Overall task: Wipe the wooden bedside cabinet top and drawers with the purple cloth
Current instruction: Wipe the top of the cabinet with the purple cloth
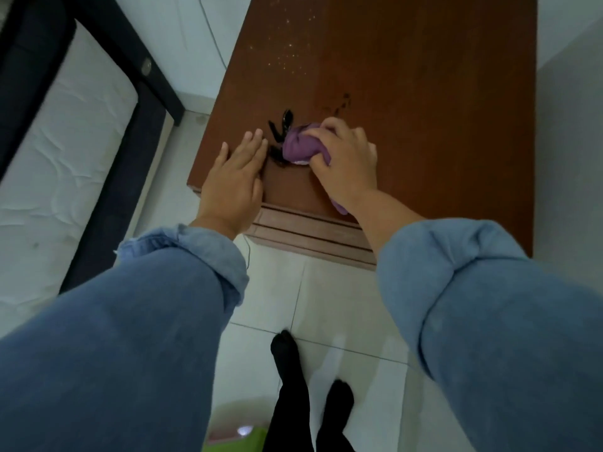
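Near the front edge of the cabinet top (424, 93), the right hand (346, 158) grips a bunched purple cloth (300, 146), pressed on the wood beside a black hair clip (281, 130). The left hand (235, 177) lies flat, fingers straight, at the front left corner. Top-wiping appears underway; next, probably shift the clip and sweep toward the dusty back.
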Demonstrator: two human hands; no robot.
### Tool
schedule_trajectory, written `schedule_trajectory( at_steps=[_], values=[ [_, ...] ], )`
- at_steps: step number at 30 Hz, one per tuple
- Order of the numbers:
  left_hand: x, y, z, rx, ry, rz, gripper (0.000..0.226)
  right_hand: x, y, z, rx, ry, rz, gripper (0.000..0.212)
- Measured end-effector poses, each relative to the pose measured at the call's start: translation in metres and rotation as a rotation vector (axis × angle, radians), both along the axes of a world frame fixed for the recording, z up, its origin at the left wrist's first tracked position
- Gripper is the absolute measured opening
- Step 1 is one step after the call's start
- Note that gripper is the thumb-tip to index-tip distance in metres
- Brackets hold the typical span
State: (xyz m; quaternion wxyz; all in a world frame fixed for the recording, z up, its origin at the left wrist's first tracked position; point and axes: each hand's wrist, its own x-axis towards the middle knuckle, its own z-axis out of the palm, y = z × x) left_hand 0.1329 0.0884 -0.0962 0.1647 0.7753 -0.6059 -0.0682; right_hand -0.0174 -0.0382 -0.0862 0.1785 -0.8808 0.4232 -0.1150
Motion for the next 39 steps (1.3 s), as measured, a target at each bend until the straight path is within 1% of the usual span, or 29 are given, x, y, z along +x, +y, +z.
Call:
schedule_trajectory(
  at_steps=[3, 6, 14, 17, 19, 21, 22, 24, 26, 27, 28, 30, 32, 33, 36, 37, 39],
  values=[
    [-0.006, 0.026, -0.002, 0.021, -0.046, 0.002, 0.055, 0.000, -0.003, 0.001, 0.006, 0.034, 0.026, 0.039],
    [-0.011, 0.032, -0.003, 0.059, -0.046, 0.025, 0.052, -0.002, -0.001, 0.002, 0.015, 0.048, 0.035, 0.039],
    [-0.012, 0.029, 0.002, 0.176, -0.025, 0.065, 0.059, -0.025, 0.067, -0.001, 0.011, -0.021, 0.058, 0.037],
    [-0.011, 0.027, 0.008, 0.246, 0.001, 0.044, 0.061, -0.031, 0.088, 0.004, 0.077, -0.024, 0.075, 0.034],
    [-0.008, 0.027, 0.013, 0.286, 0.015, 0.021, 0.063, -0.032, 0.093, 0.012, 0.205, -0.037, 0.097, 0.033],
    [-0.009, 0.027, 0.018, 0.319, 0.033, 0.012, 0.064, -0.031, 0.093, 0.025, 0.404, -0.103, 0.040, 0.032],
    [-0.010, 0.026, 0.021, 0.331, 0.050, 0.016, 0.064, -0.029, 0.092, 0.033, 0.526, -0.171, -0.041, 0.031],
    [-0.011, 0.023, 0.027, 0.347, 0.088, 0.034, 0.059, -0.022, 0.084, 0.047, 0.811, -0.364, -0.278, 0.025],
    [-0.009, 0.017, 0.033, 0.345, 0.069, 0.054, 0.052, -0.013, 0.069, 0.061, 1.105, -0.523, -0.508, 0.019],
    [-0.006, 0.013, 0.036, 0.328, 0.044, 0.063, 0.050, -0.008, 0.060, 0.067, 1.215, -0.568, -0.582, 0.020],
    [-0.005, 0.009, 0.038, 0.297, 0.023, 0.074, 0.050, -0.004, 0.051, 0.072, 1.273, -0.600, -0.627, 0.021],
    [0.002, -0.004, 0.042, 0.208, -0.010, 0.097, 0.049, 0.009, 0.029, 0.079, 1.294, -0.643, -0.659, 0.018],
    [0.006, -0.015, 0.045, 0.154, -0.024, 0.108, 0.050, 0.020, 0.012, 0.082, 1.275, -0.669, -0.656, 0.014],
    [0.010, -0.023, 0.045, 0.137, -0.022, 0.111, 0.050, 0.028, 0.001, 0.082, 1.269, -0.682, -0.652, 0.016],
    [0.019, -0.045, 0.044, 0.123, 0.006, 0.101, 0.050, 0.048, -0.035, 0.082, 1.261, -0.692, -0.687, 0.036],
    [0.022, -0.053, 0.044, 0.123, 0.014, 0.099, 0.050, 0.054, -0.047, 0.084, 1.244, -0.688, -0.688, 0.036],
    [0.030, -0.069, 0.040, 0.117, 0.015, 0.113, 0.050, 0.067, -0.074, 0.088, 1.141, -0.664, -0.614, 0.027]
  ],
)
